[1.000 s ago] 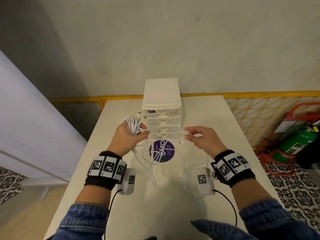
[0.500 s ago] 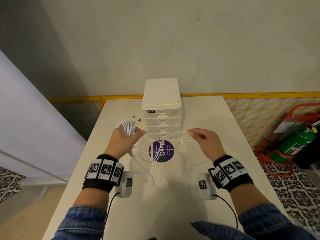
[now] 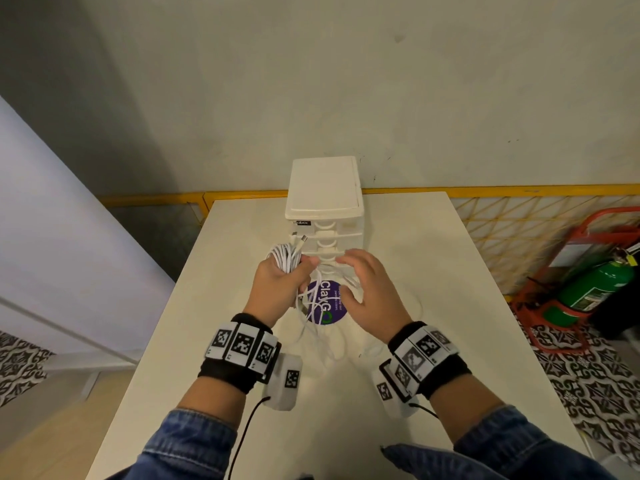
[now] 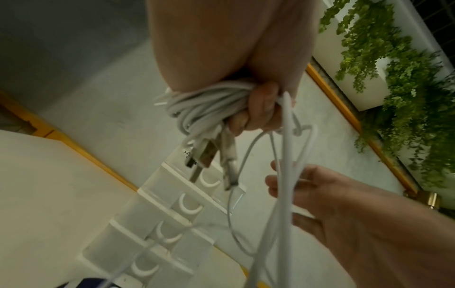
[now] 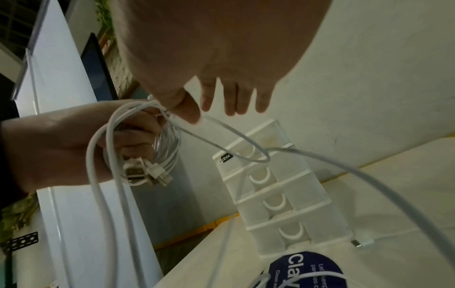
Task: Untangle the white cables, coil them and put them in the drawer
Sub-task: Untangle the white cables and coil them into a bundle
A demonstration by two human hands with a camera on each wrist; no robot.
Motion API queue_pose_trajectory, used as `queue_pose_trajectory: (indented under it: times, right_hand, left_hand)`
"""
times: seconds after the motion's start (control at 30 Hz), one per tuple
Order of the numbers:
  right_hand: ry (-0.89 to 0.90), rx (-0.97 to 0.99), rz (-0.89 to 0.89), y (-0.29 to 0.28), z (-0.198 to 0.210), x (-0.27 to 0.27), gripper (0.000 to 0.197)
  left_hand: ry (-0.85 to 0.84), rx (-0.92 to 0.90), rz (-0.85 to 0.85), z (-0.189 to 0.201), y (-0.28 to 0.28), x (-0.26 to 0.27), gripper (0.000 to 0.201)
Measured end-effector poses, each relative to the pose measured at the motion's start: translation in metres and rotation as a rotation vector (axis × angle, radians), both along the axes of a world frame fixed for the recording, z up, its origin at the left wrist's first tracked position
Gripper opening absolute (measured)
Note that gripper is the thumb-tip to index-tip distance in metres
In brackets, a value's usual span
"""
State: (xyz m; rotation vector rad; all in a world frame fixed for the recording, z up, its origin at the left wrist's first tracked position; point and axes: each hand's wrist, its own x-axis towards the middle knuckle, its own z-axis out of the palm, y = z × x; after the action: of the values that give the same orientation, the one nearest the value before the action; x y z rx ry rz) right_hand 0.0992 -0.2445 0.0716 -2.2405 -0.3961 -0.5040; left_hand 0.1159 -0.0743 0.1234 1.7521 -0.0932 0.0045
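My left hand [image 3: 277,285] grips a coiled bundle of white cable [image 3: 285,256] just in front of the white drawer unit [image 3: 323,188]. USB plugs [image 3: 299,239] stick out of the coil's top. My right hand [image 3: 367,289] is close beside the left, fingers stretched toward its thumb. In the right wrist view the right hand [image 5: 197,109] pinches a loose white strand [image 5: 320,161] between thumb and forefinger, next to the coil [image 5: 167,148]. More loose cable [image 3: 311,320] hangs down onto the table. All drawers [image 5: 270,185] look closed.
A round purple sticker [image 3: 325,306] lies on the white table [image 3: 433,254] under the loose loops. One connector end [image 5: 357,243] rests by the drawer unit's foot. A yellow rail [image 3: 485,190] runs behind the table; a green fire extinguisher [image 3: 595,289] stands on the floor at right.
My right hand has moved left, bringing its strand up to the left hand. The strand was stretched between the two hands before. The left hand keeps the coil in about the same place.
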Motion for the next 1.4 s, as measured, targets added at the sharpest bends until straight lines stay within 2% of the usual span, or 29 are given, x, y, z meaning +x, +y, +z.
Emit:
queue_pose_trajectory:
  times: [0.03,0.07,0.1,0.2,0.27,0.4,0.47,0.53,0.57,0.6,0.7,0.73,0.8,0.87,0.93,1.0,1.07,1.13,1.23,1.33,1.4]
  right_hand:
    - [-0.076,0.024,-0.023,0.000,0.000,0.000,0.026]
    - [-0.077,0.077,-0.006,0.000,0.001,-0.001,0.026]
    - [0.007,0.153,0.055,0.002,0.002,-0.004,0.030]
    - [0.445,0.367,0.274,0.014,0.003,-0.014,0.032]
    - [0.628,0.423,0.338,0.019,-0.002,-0.019,0.033]
    - [0.810,0.426,0.304,0.016,-0.015,-0.027,0.047]
    - [0.872,0.486,0.217,0.011,-0.023,-0.027,0.042]
    - [0.889,0.526,0.093,0.007,-0.029,-0.023,0.026]
    - [0.883,0.523,0.053,0.007,-0.030,-0.020,0.026]
    - [0.873,0.508,0.033,0.007,-0.029,-0.017,0.031]
    - [0.791,0.292,0.058,0.013,-0.033,-0.003,0.054]
    - [0.769,0.277,0.077,0.017,-0.035,0.001,0.055]
    - [0.711,0.323,0.103,0.024,-0.037,0.007,0.041]
    - [0.638,0.423,0.059,0.028,-0.032,0.007,0.012]
    - [0.581,0.472,0.001,0.026,-0.030,0.004,0.019]
    - [0.615,0.373,0.003,0.019,-0.038,0.000,0.026]
    - [0.729,0.054,0.046,0.012,-0.050,-0.007,0.029]
    - [0.774,-0.222,0.011,0.007,-0.064,-0.015,0.029]
    - [0.775,-0.354,-0.042,0.000,-0.068,-0.021,0.021]
    - [0.880,-0.481,-0.119,-0.017,-0.069,-0.021,0.022]
    - [0.925,-0.456,-0.224,-0.036,-0.070,-0.019,0.020]
  left_hand:
    - [-0.006,-0.006,0.005,-0.001,-0.001,0.000,0.028]
    - [-0.011,-0.013,0.005,-0.002,-0.001,0.000,0.029]
    - [-0.014,-0.020,0.000,-0.003,-0.002,0.000,0.031]
    - [-0.018,-0.031,-0.011,-0.003,-0.004,0.000,0.032]
    - [-0.022,-0.036,0.000,0.000,-0.002,0.001,0.028]
    - [-0.058,-0.052,0.057,0.012,0.013,0.004,0.033]
    - [-0.081,-0.058,0.070,0.018,0.021,0.006,0.030]
    - [-0.087,-0.064,0.055,0.022,0.027,0.005,0.030]
    - [-0.081,-0.061,0.033,0.022,0.028,0.004,0.032]
    - [-0.065,-0.058,0.003,0.022,0.027,0.002,0.033]
    - [-0.015,-0.073,-0.124,0.022,0.016,-0.008,0.032]
    - [-0.013,-0.072,-0.170,0.021,0.011,-0.010,0.030]
    - [-0.017,-0.044,-0.239,0.021,0.003,-0.013,0.028]
    - [-0.022,-0.020,-0.240,0.022,0.000,-0.014,0.026]
    - [-0.027,-0.027,-0.180,0.023,0.003,-0.012,0.022]
    - [-0.051,-0.040,-0.080,0.025,0.011,-0.007,0.025]
    - [-0.103,-0.030,0.004,0.026,0.020,0.000,0.033]
    - [-0.140,0.005,0.032,0.026,0.025,0.003,0.038]
    - [-0.123,-0.077,0.073,0.023,0.031,0.002,0.034]
    - [-0.148,-0.195,0.212,0.026,0.047,0.008,0.029]
    - [-0.174,-0.234,0.274,0.027,0.057,0.012,0.022]
